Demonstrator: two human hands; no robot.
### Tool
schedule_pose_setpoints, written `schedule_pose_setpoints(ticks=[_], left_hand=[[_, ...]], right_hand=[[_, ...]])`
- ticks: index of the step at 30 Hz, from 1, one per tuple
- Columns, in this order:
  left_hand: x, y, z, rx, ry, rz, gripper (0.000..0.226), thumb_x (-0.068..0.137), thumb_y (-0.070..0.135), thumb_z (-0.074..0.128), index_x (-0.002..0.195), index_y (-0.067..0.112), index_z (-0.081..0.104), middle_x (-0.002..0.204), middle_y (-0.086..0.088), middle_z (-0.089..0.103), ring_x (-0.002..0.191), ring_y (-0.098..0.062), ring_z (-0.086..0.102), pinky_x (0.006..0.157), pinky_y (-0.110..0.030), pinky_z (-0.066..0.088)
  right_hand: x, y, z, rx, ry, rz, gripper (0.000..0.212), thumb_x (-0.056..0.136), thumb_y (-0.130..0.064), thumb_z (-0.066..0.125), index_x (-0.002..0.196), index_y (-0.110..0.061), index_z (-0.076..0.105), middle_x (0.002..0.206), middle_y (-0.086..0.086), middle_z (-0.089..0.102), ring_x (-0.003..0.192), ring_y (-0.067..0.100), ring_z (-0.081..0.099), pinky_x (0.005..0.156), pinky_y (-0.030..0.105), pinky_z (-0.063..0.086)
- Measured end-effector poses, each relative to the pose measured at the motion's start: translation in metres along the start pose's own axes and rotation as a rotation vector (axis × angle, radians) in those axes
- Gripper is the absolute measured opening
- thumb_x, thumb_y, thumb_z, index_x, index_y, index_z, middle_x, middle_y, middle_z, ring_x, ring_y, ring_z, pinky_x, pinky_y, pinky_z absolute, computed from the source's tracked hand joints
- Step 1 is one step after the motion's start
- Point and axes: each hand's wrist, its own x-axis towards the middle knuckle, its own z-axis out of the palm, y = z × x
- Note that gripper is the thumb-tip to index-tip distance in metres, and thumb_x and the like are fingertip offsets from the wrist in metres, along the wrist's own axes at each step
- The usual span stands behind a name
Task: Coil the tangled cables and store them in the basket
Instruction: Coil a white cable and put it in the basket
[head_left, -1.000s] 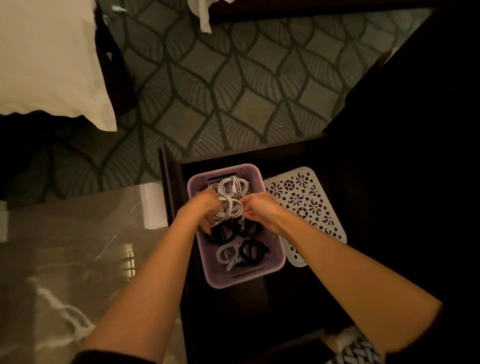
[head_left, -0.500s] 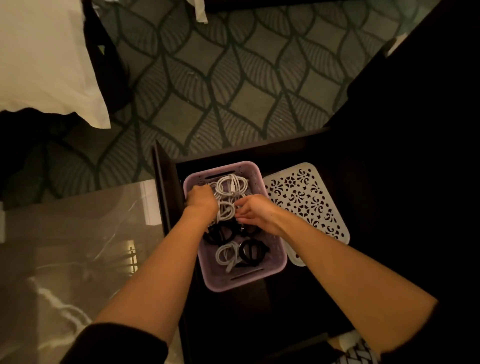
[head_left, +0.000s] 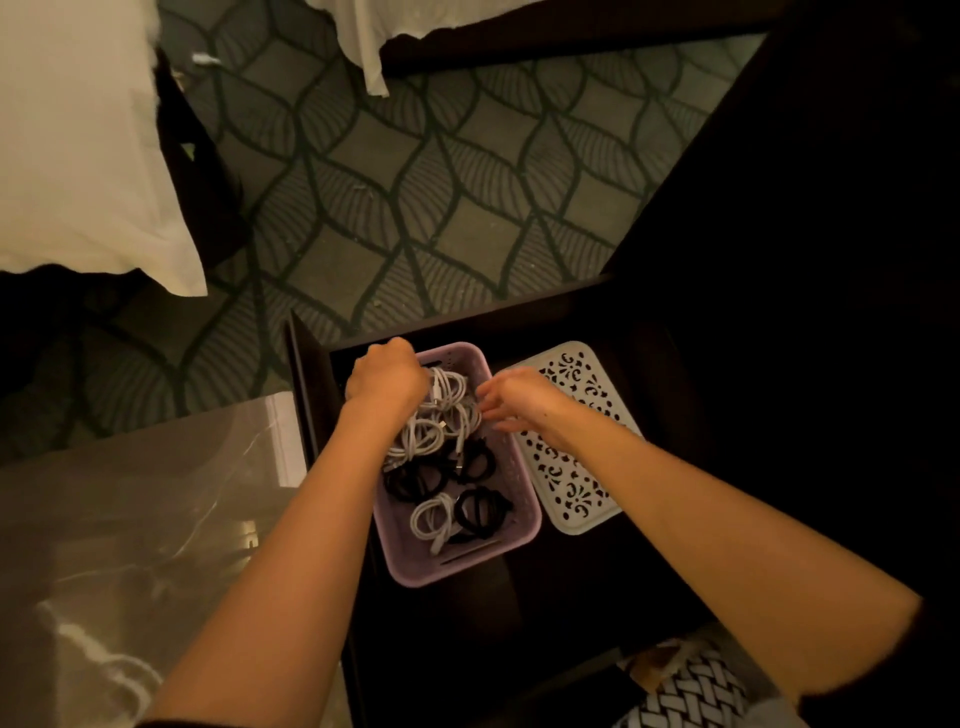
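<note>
In basket (head_left: 521, 493), far end | L hand (head_left: 387, 376) shifted far-left, fingers curled (grip unclear) | R hand (head_left: 519, 397) off coils (head_left: 448, 413), fingers slack | storing nearly done

— What does your lilac perforated plastic basket (head_left: 467, 569) hold?
— Your coiled white cables (head_left: 448, 388) crowd its far end, loops overlapping; two coiled black cables (head_left: 415, 480) lie across the middle; near the front wall, a white coil (head_left: 432, 519) and a black coil (head_left: 479, 512) lie touching.

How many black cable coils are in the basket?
3 black coils in the basket: two side by side mid-basket, one at the near end beside a white coil. Others may hide under the white cables.
</note>
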Motion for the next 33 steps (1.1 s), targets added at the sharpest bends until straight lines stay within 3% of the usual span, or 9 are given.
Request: schedule_pose_setpoints(ticks=[2, 3, 5, 8, 13, 15, 17, 22, 33], left_hand=[[-0.009, 0.016, -0.015, -0.099, 0.055, 0.045, 0.037, 0.092, 0.031, 0.052, 0.116, 0.002, 0.057, 0.120, -0.021, 0.055, 0.111, -0.039, 0.051, 0.086, -0.042, 0.044], [-0.016, 0.025, -0.024, -0.139, 0.087, 0.082, 0.037, 0.092, 0.032, 0.052, 0.114, 0.004, 0.060, 0.118, -0.021, 0.057, 0.110, -0.039, 0.052, 0.085, -0.040, 0.044], [-0.033, 0.044, -0.044, -0.220, 0.148, 0.162, 0.033, 0.090, 0.033, 0.052, 0.107, 0.007, 0.064, 0.112, -0.019, 0.061, 0.107, -0.037, 0.055, 0.086, -0.038, 0.044], [-0.076, 0.086, -0.082, -0.323, 0.254, 0.312, 0.028, 0.091, 0.032, 0.051, 0.099, 0.010, 0.068, 0.103, -0.019, 0.065, 0.105, -0.035, 0.057, 0.086, -0.035, 0.044], [-0.153, 0.158, -0.130, -0.476, 0.430, 0.588, 0.023, 0.091, 0.027, 0.049, 0.093, 0.014, 0.068, 0.097, -0.012, 0.068, 0.099, -0.030, 0.060, 0.078, -0.029, 0.042], [-0.182, 0.187, -0.140, -0.559, 0.422, 0.709, 0.020, 0.089, 0.025, 0.049, 0.084, 0.017, 0.067, 0.089, -0.011, 0.069, 0.090, -0.031, 0.064, 0.083, -0.036, 0.050], [-0.221, 0.224, -0.142, -0.631, 0.389, 0.842, 0.019, 0.087, 0.024, 0.049, 0.074, 0.020, 0.062, 0.083, -0.010, 0.069, 0.083, -0.033, 0.065, 0.079, -0.043, 0.054], [-0.292, 0.290, -0.130, -0.648, 0.321, 1.053, 0.017, 0.086, 0.020, 0.049, 0.082, 0.013, 0.064, 0.083, -0.010, 0.069, 0.081, -0.033, 0.065, 0.077, -0.045, 0.054], [-0.476, 0.428, -0.018, -0.370, -0.009, 1.505, 0.020, 0.090, 0.018, 0.052, 0.099, 0.005, 0.064, 0.091, -0.018, 0.068, 0.085, -0.035, 0.065, 0.077, -0.044, 0.055]], right_hand=[[-0.014, -0.012, -0.011, -0.036, 0.079, -0.053, 0.026, 0.095, -0.003, 0.043, 0.113, 0.003, 0.061, 0.117, 0.021, 0.063, 0.104, 0.029, 0.063, 0.065, 0.024, 0.048], [-0.020, -0.018, -0.019, -0.065, 0.126, -0.103, 0.024, 0.094, -0.003, 0.044, 0.106, 0.001, 0.064, 0.115, 0.022, 0.064, 0.106, 0.031, 0.063, 0.068, 0.027, 0.050], [-0.038, -0.030, -0.038, -0.106, 0.231, -0.223, 0.019, 0.093, -0.007, 0.048, 0.084, -0.010, 0.064, 0.109, 0.020, 0.067, 0.104, 0.033, 0.063, 0.088, 0.039, 0.053], [-0.091, -0.051, -0.080, -0.090, 0.402, -0.428, 0.023, 0.090, -0.012, 0.048, 0.072, -0.019, 0.060, 0.101, 0.015, 0.068, 0.100, 0.031, 0.062, 0.093, 0.049, 0.049], [-0.205, -0.071, -0.152, 0.064, 0.590, -0.690, 0.028, 0.087, -0.004, 0.046, 0.073, -0.024, 0.059, 0.087, 0.007, 0.068, 0.087, 0.021, 0.066, 0.083, 0.035, 0.052], [-0.253, -0.067, -0.184, 0.138, 0.655, -0.744, 0.028, 0.088, -0.001, 0.044, 0.076, -0.021, 0.059, 0.085, 0.005, 0.067, 0.083, 0.018, 0.066, 0.079, 0.029, 0.051], [-0.306, -0.050, -0.220, 0.192, 0.764, -0.797, 0.027, 0.087, 0.002, 0.045, 0.078, -0.019, 0.059, 0.087, 0.008, 0.067, 0.081, 0.017, 0.065, 0.074, 0.024, 0.048], [-0.385, 0.000, -0.271, 0.268, 0.933, -0.799, 0.024, 0.087, 0.007, 0.044, 0.097, -0.005, 0.062, 0.089, 0.012, 0.063, 0.071, 0.013, 0.060, 0.060, 0.014, 0.045], [-0.506, 0.192, -0.366, 0.500, 1.327, -0.572, 0.026, 0.088, 0.007, 0.043, 0.106, 0.004, 0.061, 0.089, 0.013, 0.061, 0.066, 0.011, 0.057, 0.047, 0.004, 0.039]])
